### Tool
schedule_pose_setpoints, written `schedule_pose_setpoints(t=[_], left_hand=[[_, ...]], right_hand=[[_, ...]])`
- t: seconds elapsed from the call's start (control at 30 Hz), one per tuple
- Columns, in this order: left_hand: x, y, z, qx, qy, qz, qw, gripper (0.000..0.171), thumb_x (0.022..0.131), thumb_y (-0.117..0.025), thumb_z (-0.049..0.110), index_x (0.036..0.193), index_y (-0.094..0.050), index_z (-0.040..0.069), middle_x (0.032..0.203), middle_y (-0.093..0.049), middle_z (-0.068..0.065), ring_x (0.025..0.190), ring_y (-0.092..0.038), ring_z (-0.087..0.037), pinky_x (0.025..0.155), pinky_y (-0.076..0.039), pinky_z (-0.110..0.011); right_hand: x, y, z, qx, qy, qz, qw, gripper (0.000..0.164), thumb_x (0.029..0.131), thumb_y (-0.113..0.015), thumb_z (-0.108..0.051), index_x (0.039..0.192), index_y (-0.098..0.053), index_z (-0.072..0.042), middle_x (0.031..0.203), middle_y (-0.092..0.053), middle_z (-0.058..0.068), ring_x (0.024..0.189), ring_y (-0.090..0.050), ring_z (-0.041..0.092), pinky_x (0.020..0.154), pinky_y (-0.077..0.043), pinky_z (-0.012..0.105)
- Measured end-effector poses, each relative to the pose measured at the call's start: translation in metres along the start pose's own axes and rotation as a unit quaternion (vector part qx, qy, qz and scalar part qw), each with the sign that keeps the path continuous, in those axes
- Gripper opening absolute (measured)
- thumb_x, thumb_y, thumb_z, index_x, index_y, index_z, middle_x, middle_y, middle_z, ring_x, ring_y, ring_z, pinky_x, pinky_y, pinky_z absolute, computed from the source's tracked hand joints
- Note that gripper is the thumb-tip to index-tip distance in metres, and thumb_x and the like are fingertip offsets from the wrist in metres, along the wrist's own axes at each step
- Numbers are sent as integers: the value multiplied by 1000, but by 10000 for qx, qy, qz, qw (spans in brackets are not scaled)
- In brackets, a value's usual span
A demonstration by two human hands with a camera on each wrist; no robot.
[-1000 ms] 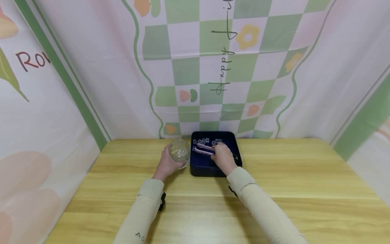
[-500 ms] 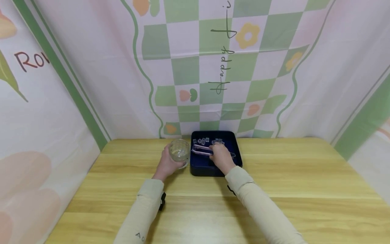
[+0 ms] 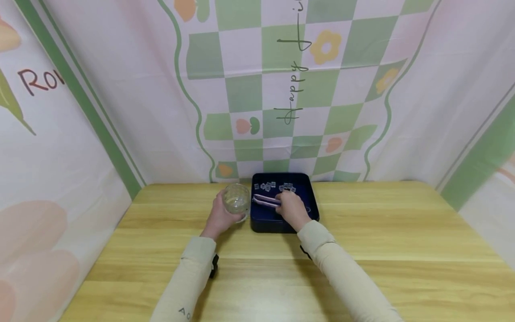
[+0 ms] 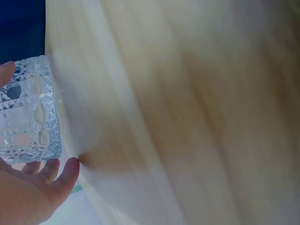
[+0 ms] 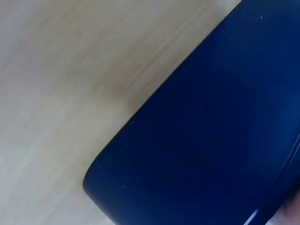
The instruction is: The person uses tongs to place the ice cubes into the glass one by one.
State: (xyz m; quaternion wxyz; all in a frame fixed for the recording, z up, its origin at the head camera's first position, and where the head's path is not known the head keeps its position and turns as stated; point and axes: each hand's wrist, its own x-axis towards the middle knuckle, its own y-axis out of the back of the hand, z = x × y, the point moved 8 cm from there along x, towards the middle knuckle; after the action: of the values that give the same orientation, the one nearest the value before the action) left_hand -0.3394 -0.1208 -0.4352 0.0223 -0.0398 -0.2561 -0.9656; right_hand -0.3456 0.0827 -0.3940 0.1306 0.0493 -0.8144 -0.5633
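On the table left of the tray stands a clear faceted glass [image 3: 236, 199]. My left hand [image 3: 219, 217] grips it, with the thumb on the near side; in the left wrist view the fingers [image 4: 68, 180] curve below the cut glass wall [image 4: 35, 112]. Over the dark blue tray [image 3: 273, 226], my right hand [image 3: 293, 208] holds pale pink tongs [image 3: 267, 200] pointing left. Their tips are close together at the tray's left side; whether a small piece sits between them is too small to tell. Several clear cubes [image 3: 266, 186] lie along the back of the tray.
More clear cubes [image 3: 287, 186] lie just beyond my right hand. The tray rests on a wooden table [image 3: 362, 250]. A patterned cloth [image 3: 277, 89] hangs behind the table's back edge. The right wrist view shows mostly the tray's outer wall [image 5: 197, 122].
The tongs have shifted slightly left and their arms have drawn closer together. The clear cube seen at their tips earlier is no longer distinct. My left hand and the glass stay in place.
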Motion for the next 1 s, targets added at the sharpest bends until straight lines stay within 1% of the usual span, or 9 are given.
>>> schedule_pose_setpoints(t=[0.1, 0.33, 0.57, 0.77, 0.9, 1.0], left_hand=[[0, 0, -1, 54, 29, -26, 10000, 99, 66, -83, 13, 145, -26, 3, 141, -40, -23, 130, -45, -40, 109, -38, -57], [-2, 1, 3, 75, 12, -30, 10000, 99, 65, -84, 13, 145, -26, 2, 141, -41, -24, 129, -45, -39, 109, -38, -57], [-3, 1, 3, 45, 21, -34, 10000, 99, 66, -83, 12, 145, -26, 2, 141, -41, -24, 129, -45, -40, 109, -37, -56], [-3, 0, 2, 46, 27, -51, 10000, 99, 66, -83, 12, 146, -26, 3, 141, -41, -24, 129, -45, -40, 108, -38, -57], [-3, 0, 4, 28, -4, -70, 10000, 98, 66, -83, 12, 145, -25, 2, 141, -40, -24, 130, -44, -40, 109, -38, -57], [-3, 0, 5, 32, -13, -99, 9999, 99, 66, -83, 12, 145, -25, 1, 141, -40, -25, 130, -44, -41, 109, -38, -58]], right_hand=[[0, -1, 1, 40, -78, -48, 9999, 30, 82, -70, -7, 110, -69, 1, 106, -69, 18, 99, -65, 33, 85, -56, 43], [-1, 3, 6, 83, -146, 98, 9998, 29, 80, -70, -7, 109, -70, 0, 106, -70, 17, 97, -67, 32, 82, -57, 43], [-5, 15, 12, 87, -98, 443, 9989, 25, 79, -71, -7, 103, -72, -1, 97, -71, 16, 89, -67, 32, 77, -56, 44], [-8, 19, 20, 66, -81, 696, 9975, 25, 77, -71, -6, 102, -72, -1, 93, -69, 16, 82, -66, 33, 72, -56, 44], [-9, 24, 26, 40, -23, 905, 9959, 25, 76, -70, -5, 100, -73, 0, 90, -68, 17, 80, -65, 33, 71, -55, 44], [-9, 29, 31, 148, -90, 925, 9956, 27, 77, -70, -5, 103, -72, 2, 90, -67, 18, 80, -64, 33, 72, -55, 43]])
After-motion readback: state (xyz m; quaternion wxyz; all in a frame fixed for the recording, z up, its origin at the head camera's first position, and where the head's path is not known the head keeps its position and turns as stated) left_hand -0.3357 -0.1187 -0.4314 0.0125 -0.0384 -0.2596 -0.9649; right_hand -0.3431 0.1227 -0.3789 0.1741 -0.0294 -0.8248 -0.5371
